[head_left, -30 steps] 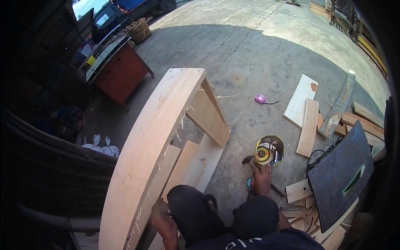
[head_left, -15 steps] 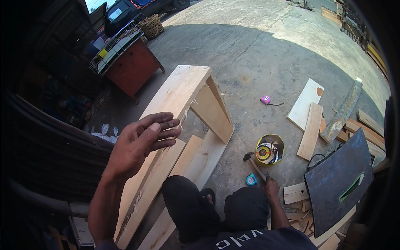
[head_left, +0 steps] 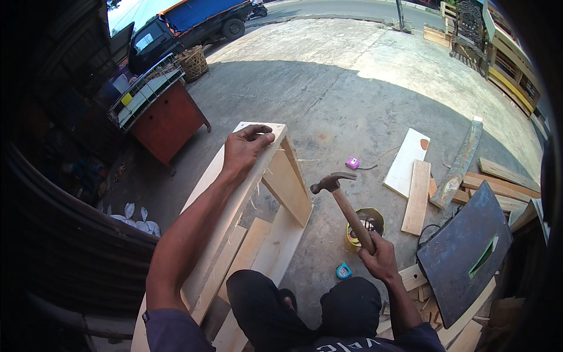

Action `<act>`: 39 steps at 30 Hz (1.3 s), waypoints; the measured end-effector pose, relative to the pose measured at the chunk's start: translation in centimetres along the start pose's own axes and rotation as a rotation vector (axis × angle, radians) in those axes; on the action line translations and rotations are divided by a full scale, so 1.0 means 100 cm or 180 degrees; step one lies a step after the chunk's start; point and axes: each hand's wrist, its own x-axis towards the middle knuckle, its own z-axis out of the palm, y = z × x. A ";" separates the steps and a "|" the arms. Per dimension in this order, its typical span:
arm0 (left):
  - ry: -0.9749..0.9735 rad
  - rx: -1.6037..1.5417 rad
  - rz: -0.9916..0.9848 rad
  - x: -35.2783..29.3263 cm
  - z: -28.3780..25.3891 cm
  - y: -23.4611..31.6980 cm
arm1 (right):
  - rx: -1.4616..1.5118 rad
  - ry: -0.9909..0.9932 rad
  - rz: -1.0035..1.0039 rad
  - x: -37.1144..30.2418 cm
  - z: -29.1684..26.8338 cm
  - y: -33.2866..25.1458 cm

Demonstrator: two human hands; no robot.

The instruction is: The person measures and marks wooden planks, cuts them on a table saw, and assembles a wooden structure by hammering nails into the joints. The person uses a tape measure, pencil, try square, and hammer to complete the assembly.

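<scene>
Concrete floor [head_left: 352, 88] carries everything in view, half of it in shade. A pale wooden frame [head_left: 293, 188] of planks stands on it, running from the person's knees away toward the far left. The left hand [head_left: 243, 149] rests on the frame's top rail close to its far end, palm down, fingers curled over the rail's edge in a loose grip. The right hand [head_left: 378, 258] is closed tight around the lower end of a hammer [head_left: 346, 205] handle. The hammer is raised above the floor, handle tilted up and to the left, its dark claw head just to the right of the frame's far upright and clear of the wood.

Behind the handle, on the floor, stands a small yellow tub [head_left: 370, 218]; what it holds cannot be made out. A blue tape measure [head_left: 343, 270] lies just beside the person's right knee. Farther out on the floor lies a small purple object [head_left: 352, 162] with a thin cord trailing from it.

To the right, loose boards [head_left: 417, 193] lie side by side, with more offcuts scattered toward the floor's right edge. A dark flat panel [head_left: 463, 252] with a green slot sits near the lower right, over a heap of scrap wood. At the far left of the floor stands a red cabinet [head_left: 167, 123] with a wire rack on top, a woven basket [head_left: 192, 61] behind it, and a truck [head_left: 187, 20] beyond that.
</scene>
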 end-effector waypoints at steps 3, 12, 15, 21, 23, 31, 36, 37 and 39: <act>0.0123 0.0055 -0.0087 0.004 -0.004 -0.005 | -0.0123 0.0171 -0.0260 0.035 -0.002 -0.049; 0.0263 -0.0155 -0.0122 0.003 -0.001 -0.009 | -0.1279 0.0555 -0.1584 0.107 -0.023 -0.183; 0.0240 -0.0111 -0.0194 0.002 -0.003 -0.006 | -0.1747 0.0417 -0.1552 0.115 -0.024 -0.211; 0.0209 0.0098 -0.0238 0.001 -0.003 -0.004 | -0.2250 0.0266 -0.1622 0.121 -0.025 -0.234; 0.0191 0.0061 -0.0296 0.001 -0.003 -0.004 | -0.1895 0.0396 -0.1609 0.121 -0.022 -0.238; 0.0293 0.0215 -0.0168 -0.001 -0.001 -0.001 | -0.2839 0.0118 -0.1148 0.114 -0.027 -0.237; 0.0128 0.0272 -0.0177 -0.003 -0.004 0.007 | -0.1686 0.0598 -0.1418 0.100 -0.028 -0.200; 0.0198 0.0213 -0.0095 -0.007 -0.005 0.011 | -0.1212 0.0761 -0.1465 0.094 -0.023 -0.190; 0.0255 0.0416 -0.0223 -0.020 -0.005 0.027 | -0.0463 0.0877 -0.1376 0.081 -0.017 -0.168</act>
